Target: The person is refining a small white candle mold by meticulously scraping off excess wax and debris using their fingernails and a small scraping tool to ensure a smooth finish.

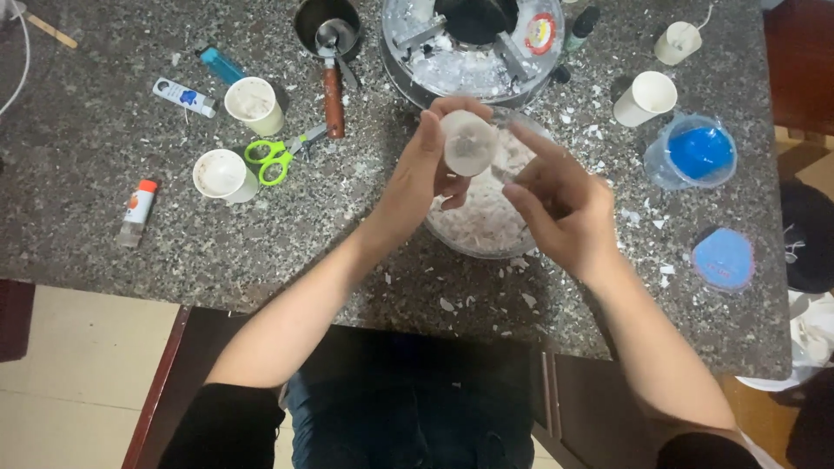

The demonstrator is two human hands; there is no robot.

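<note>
My left hand grips a small white paper cup, tipped so its inside faces the camera. It hovers over a clear bowl filled with white wax flakes. My right hand is beside the cup, fingers loosely curled with the index finger stretched toward the cup's rim; it holds nothing that I can see.
A round metal pot stand with wax bits sits behind the bowl. A small ladle pot, green scissors, two paper cups, a glue stick, a lighter, blue lidded containers and white flakes lie on the granite counter.
</note>
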